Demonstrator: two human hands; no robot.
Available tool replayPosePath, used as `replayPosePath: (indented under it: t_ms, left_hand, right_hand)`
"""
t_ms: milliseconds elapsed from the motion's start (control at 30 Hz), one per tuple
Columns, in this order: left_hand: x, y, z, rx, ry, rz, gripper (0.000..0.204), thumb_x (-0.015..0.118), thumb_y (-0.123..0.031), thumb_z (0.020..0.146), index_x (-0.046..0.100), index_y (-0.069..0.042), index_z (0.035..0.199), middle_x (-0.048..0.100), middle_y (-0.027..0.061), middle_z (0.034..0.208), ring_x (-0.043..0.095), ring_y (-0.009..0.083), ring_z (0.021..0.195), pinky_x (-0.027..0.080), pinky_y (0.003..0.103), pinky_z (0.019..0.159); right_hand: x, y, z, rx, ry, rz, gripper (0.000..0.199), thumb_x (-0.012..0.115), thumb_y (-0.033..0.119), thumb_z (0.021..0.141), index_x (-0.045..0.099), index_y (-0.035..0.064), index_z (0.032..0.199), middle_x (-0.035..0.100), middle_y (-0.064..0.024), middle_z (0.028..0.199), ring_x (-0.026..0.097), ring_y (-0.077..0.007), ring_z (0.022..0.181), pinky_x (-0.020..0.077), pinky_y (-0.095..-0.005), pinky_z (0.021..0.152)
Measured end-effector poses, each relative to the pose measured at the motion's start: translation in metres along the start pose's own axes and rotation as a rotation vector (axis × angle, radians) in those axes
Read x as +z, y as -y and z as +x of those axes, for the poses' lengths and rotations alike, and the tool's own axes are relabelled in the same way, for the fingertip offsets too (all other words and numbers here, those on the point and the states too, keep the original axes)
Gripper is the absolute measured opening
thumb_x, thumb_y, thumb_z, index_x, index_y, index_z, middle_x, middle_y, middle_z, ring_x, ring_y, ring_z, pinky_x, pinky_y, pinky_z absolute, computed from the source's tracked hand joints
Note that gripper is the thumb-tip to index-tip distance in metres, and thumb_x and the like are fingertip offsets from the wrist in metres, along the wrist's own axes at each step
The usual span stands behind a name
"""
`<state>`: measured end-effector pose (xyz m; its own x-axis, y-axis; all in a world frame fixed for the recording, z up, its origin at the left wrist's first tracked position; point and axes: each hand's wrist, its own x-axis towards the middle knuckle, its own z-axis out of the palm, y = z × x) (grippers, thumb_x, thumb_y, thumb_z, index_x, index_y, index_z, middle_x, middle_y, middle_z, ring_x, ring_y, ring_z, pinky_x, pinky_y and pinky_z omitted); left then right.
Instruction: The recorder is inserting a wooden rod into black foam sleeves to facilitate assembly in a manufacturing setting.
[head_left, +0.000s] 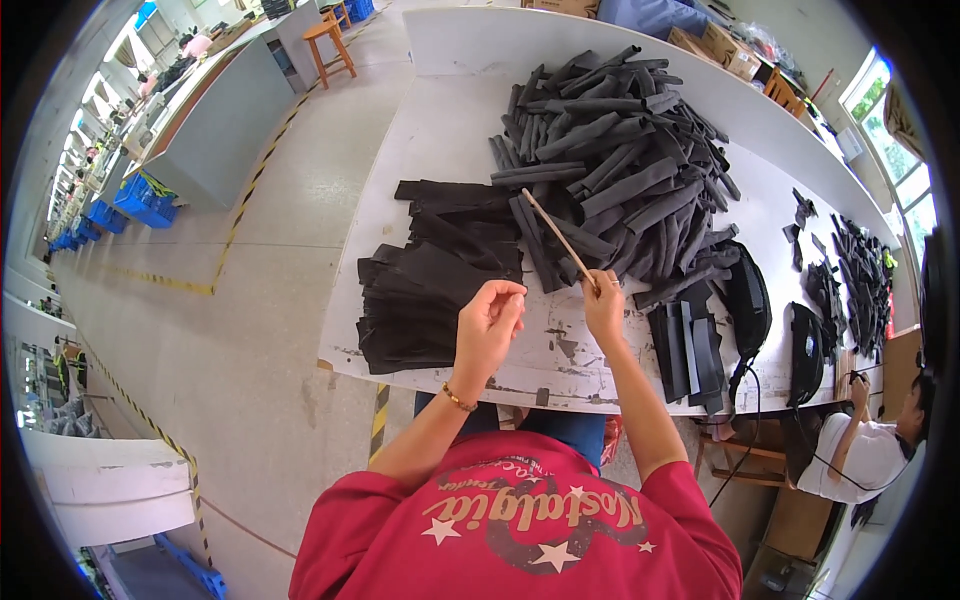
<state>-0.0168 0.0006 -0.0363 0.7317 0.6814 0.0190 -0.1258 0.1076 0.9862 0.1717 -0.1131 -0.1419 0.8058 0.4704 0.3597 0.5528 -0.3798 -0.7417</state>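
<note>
Head view: right hand (pixel 603 303) pinching near end of thin wooden stick (pixel 559 238); stick running up and leftward away from hand, over black sleeve pile (pixel 620 150); left hand (pixel 490 318) hovering just beside, fingers curled, seemingly holding nothing; flat black pieces (pixel 420 300) lying on surface (pixel 440 130) left of it.

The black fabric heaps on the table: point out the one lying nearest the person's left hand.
The flat stack of black pieces at the table's near left edge, just beside the left hand; the other heaps lie farther back or right.
</note>
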Motion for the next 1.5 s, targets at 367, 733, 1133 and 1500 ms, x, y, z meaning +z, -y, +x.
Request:
replayPosePath:
  t_ms: [367, 733, 1133, 1500]
  left_hand:
    - [0.005, 0.000, 0.009, 0.010, 0.046, -0.015, 0.011, 0.055, -0.010, 0.092, 0.060, -0.002, 0.096, 0.057, -0.0008, 0.074, 0.054, 0.0047, 0.059, 0.043, 0.019, 0.051]
    - [0.008, -0.023, 0.008, 0.705, 0.269, 0.530, 0.052, 0.069, -0.017, 0.080, 0.049, -0.003, 0.125, 0.061, 0.0176, 0.109, 0.058, 0.0324, 0.104, 0.046, 0.041, 0.086]
    - [0.022, 0.016, -0.036, 0.302, 0.275, 0.469, 0.034, 0.045, -0.027, 0.096, 0.060, -0.002, 0.079, 0.059, 0.0116, 0.066, 0.058, 0.0208, 0.063, 0.044, 0.036, 0.061]
    - [0.003, -0.003, -0.039, 0.259, 0.262, 0.165, 0.030, 0.046, -0.023, 0.097, 0.058, -0.001, 0.081, 0.052, 0.0059, 0.058, 0.051, 0.0118, 0.050, 0.039, 0.029, 0.048]
  right_hand:
    - [0.014, 0.011, 0.005, -0.049, 0.063, -0.016, 0.013, 0.061, 0.005, 0.082, 0.061, 0.0070, 0.095, 0.055, -0.0128, 0.084, 0.056, -0.0300, 0.073, 0.0448, -0.0357, 0.064]
    - [-0.073, 0.089, -0.030, -0.199, 0.503, 0.359, 0.009, 0.051, 0.009, 0.094, 0.053, 0.0004, 0.092, 0.048, -0.0002, 0.075, 0.040, -0.0069, 0.068, 0.0351, -0.0234, 0.059]
    - [-0.084, 0.130, 0.029, -0.136, -0.178, 0.692, 0.017, 0.049, 0.016, 0.098, 0.052, 0.0011, 0.104, 0.044, -0.0008, 0.071, 0.036, -0.0077, 0.055, 0.0309, -0.0206, 0.050]
    - [-0.065, 0.136, -0.034, 0.037, 0.514, 0.691, 0.011, 0.057, 0.015, 0.091, 0.057, 0.0043, 0.090, 0.044, 0.0062, 0.066, 0.035, -0.0003, 0.053, 0.0239, -0.0175, 0.047]
